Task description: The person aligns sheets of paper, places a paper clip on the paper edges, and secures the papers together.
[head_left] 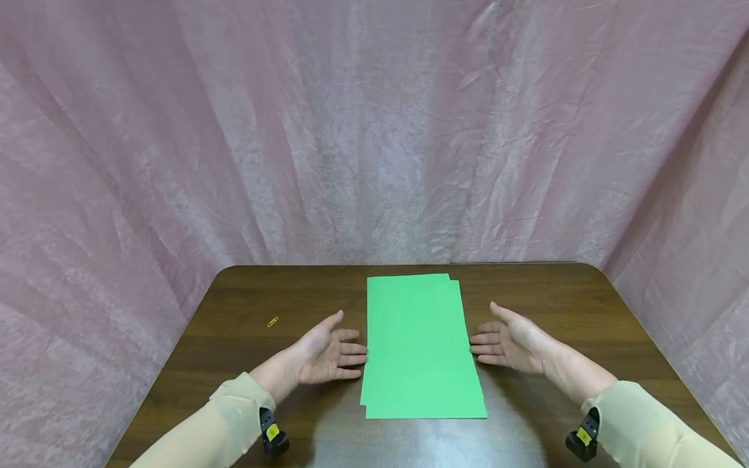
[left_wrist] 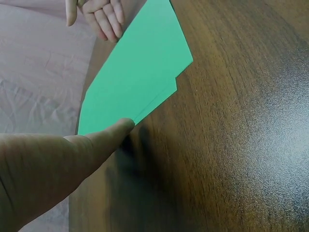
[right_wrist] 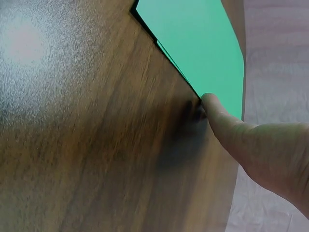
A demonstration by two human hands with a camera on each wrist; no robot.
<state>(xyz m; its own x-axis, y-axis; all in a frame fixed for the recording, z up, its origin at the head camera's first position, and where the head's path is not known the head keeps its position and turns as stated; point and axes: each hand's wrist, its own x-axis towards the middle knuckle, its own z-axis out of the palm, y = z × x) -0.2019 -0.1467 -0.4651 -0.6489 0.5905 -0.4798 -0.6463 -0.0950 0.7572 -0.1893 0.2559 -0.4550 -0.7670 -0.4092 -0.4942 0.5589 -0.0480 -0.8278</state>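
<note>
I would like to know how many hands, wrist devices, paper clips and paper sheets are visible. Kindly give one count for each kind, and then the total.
Left hand and right hand: 2
Black wrist devices: 2
Yellow paper clip: 1
Green sheets: 2 distinguishable by offset edges; more may be hidden
Total visible: 7

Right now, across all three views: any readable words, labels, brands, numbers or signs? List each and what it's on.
No readable text in any view.
Left wrist device's yellow patch: any marking too small to read.
Right wrist device's yellow patch: likewise too small.
Green sheets: no print visible.
</note>
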